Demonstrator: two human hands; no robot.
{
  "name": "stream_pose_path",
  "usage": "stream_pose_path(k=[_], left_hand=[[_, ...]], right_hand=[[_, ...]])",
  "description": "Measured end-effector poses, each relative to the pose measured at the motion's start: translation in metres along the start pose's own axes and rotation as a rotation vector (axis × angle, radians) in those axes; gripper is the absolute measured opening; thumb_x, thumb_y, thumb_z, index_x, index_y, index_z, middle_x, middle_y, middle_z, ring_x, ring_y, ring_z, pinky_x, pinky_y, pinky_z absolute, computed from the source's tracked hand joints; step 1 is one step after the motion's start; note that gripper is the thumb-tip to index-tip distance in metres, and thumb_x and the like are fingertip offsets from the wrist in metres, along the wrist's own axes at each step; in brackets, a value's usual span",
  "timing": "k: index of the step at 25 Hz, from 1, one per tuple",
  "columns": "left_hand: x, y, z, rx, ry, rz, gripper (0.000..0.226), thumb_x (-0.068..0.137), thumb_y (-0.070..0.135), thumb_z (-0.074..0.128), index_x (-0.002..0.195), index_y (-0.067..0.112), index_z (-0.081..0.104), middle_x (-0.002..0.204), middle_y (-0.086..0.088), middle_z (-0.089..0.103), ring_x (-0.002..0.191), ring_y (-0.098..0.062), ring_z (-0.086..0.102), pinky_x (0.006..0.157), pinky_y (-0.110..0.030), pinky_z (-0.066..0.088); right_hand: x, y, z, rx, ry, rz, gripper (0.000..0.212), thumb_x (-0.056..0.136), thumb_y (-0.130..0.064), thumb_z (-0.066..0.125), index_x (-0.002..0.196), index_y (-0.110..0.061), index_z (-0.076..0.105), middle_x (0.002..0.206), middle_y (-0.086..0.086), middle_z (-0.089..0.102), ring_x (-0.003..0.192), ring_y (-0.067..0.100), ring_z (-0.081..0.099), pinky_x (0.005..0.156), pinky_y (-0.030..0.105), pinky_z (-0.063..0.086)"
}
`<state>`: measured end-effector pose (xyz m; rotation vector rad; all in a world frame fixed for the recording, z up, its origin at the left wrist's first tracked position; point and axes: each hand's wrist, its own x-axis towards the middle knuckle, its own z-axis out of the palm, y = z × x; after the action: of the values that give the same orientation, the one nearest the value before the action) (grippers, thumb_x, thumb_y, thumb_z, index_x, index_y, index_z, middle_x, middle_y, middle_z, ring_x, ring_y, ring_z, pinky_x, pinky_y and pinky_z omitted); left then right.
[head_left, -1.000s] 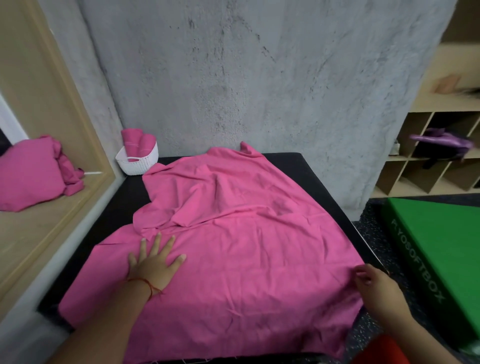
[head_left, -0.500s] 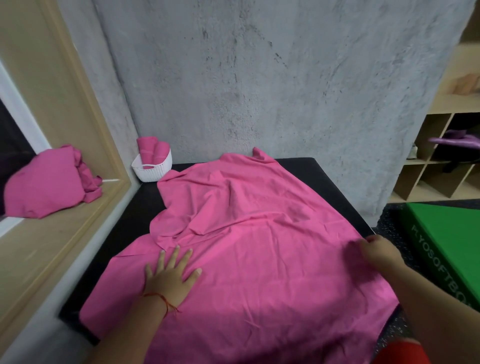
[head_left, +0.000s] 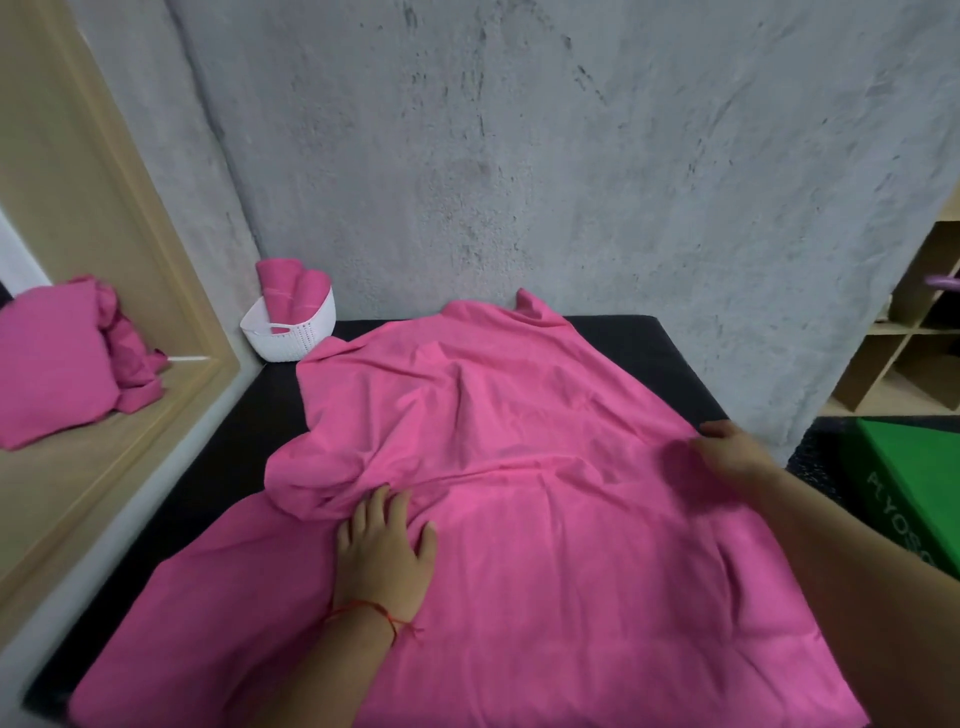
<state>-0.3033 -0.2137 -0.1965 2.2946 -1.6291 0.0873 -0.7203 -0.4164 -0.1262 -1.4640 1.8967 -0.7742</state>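
A large pink cloth (head_left: 519, 467) lies spread over a black table (head_left: 670, 364), with a bunched fold at its left middle. My left hand (head_left: 382, 556) lies flat on the cloth, fingers straight, their tips pushed into that fold. My right hand (head_left: 727, 449) is at the cloth's right edge near the table's side; its fingers curl down onto the fabric, and whether they pinch it is unclear.
A white basket (head_left: 291, 332) holding two rolled pink cloths (head_left: 291, 291) stands at the table's back left corner. More crumpled pink cloth (head_left: 57, 364) lies on the wooden ledge at left. A green box (head_left: 914, 478) and wooden shelves (head_left: 904, 353) are at right. A concrete wall stands behind.
My left hand slid forward across the cloth into the fold, pushing fabric up. My right hand moved from the near right edge farther up along the right side. The camera moved closer.
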Motion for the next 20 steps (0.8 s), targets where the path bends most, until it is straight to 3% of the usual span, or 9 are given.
stream_pose_path(k=[3,5,8,11,13,16,17,19,20], left_hand=[[0.000,-0.003,0.004,0.045,0.019,-0.002,0.064,0.087,0.059,0.043,0.138,0.025,0.061,0.149,-0.004,0.054,0.132,-0.029,0.053,0.106,-0.051,0.043],[0.001,-0.005,0.006,0.077,0.016,-0.006,0.064,0.088,0.059,0.043,0.141,0.027,0.059,0.151,-0.003,0.053,0.135,-0.028,0.052,0.108,-0.052,0.043],[0.004,-0.005,0.009,0.095,0.018,-0.008,0.063,0.089,0.058,0.044,0.143,0.029,0.057,0.154,-0.001,0.050,0.137,-0.027,0.049,0.110,-0.050,0.040],[0.000,-0.009,0.013,0.093,0.042,-0.002,0.062,0.090,0.057,0.046,0.144,0.029,0.056,0.155,-0.001,0.049,0.137,-0.027,0.049,0.110,-0.050,0.039],[0.000,-0.009,0.015,0.081,0.046,-0.011,0.061,0.090,0.057,0.046,0.143,0.028,0.057,0.155,-0.002,0.049,0.137,-0.027,0.049,0.110,-0.050,0.039],[0.000,-0.006,0.015,0.036,0.087,-0.006,0.062,0.090,0.054,0.047,0.145,0.027,0.056,0.158,-0.001,0.047,0.142,-0.026,0.046,0.111,-0.050,0.038],[0.000,-0.005,0.015,0.025,0.093,-0.003,0.064,0.090,0.054,0.048,0.147,0.027,0.054,0.160,0.000,0.045,0.145,-0.025,0.043,0.113,-0.051,0.038],[0.000,-0.004,0.014,0.025,0.092,-0.006,0.066,0.090,0.054,0.046,0.151,0.028,0.050,0.162,0.001,0.041,0.148,-0.024,0.040,0.115,-0.053,0.036],[0.000,-0.004,0.013,0.028,0.083,-0.008,0.066,0.090,0.054,0.045,0.151,0.029,0.050,0.163,0.002,0.041,0.149,-0.024,0.038,0.116,-0.054,0.036]], right_hand=[[0.043,-0.019,0.023,0.035,-0.046,-0.046,0.016,0.098,-0.013,0.071,0.114,-0.011,0.076,0.095,0.011,0.076,0.063,0.014,0.066,0.061,0.024,0.053],[0.072,-0.038,0.044,0.039,-0.070,-0.077,0.016,0.099,-0.012,0.069,0.112,-0.011,0.078,0.094,0.012,0.077,0.059,0.014,0.065,0.054,0.022,0.050],[0.112,-0.069,0.072,0.001,-0.111,-0.147,0.023,0.099,-0.018,0.067,0.119,-0.016,0.077,0.101,0.010,0.077,0.066,0.021,0.064,0.059,0.026,0.051],[0.139,-0.078,0.097,-0.030,-0.138,-0.216,0.032,0.098,-0.015,0.068,0.129,-0.020,0.073,0.112,0.008,0.075,0.068,0.016,0.062,0.058,0.022,0.047],[0.156,-0.072,0.099,-0.055,-0.065,-0.246,0.033,0.098,-0.013,0.064,0.127,-0.019,0.077,0.118,0.006,0.077,0.077,0.018,0.065,0.062,0.016,0.048],[0.178,-0.043,0.073,-0.072,0.093,-0.159,0.040,0.093,-0.008,0.059,0.125,-0.023,0.078,0.118,0.007,0.077,0.094,0.031,0.072,0.082,0.032,0.059],[0.186,-0.030,0.059,-0.087,0.124,-0.126,0.040,0.091,-0.007,0.062,0.124,-0.021,0.079,0.117,0.010,0.077,0.098,0.032,0.073,0.084,0.031,0.059],[0.200,-0.002,0.033,-0.195,0.125,-0.061,0.033,0.084,-0.006,0.074,0.115,-0.011,0.081,0.108,0.018,0.079,0.093,0.030,0.074,0.071,0.026,0.058],[0.202,0.008,0.021,-0.280,0.106,-0.023,0.029,0.081,-0.006,0.079,0.109,-0.005,0.081,0.101,0.022,0.078,0.091,0.031,0.075,0.066,0.031,0.059]])
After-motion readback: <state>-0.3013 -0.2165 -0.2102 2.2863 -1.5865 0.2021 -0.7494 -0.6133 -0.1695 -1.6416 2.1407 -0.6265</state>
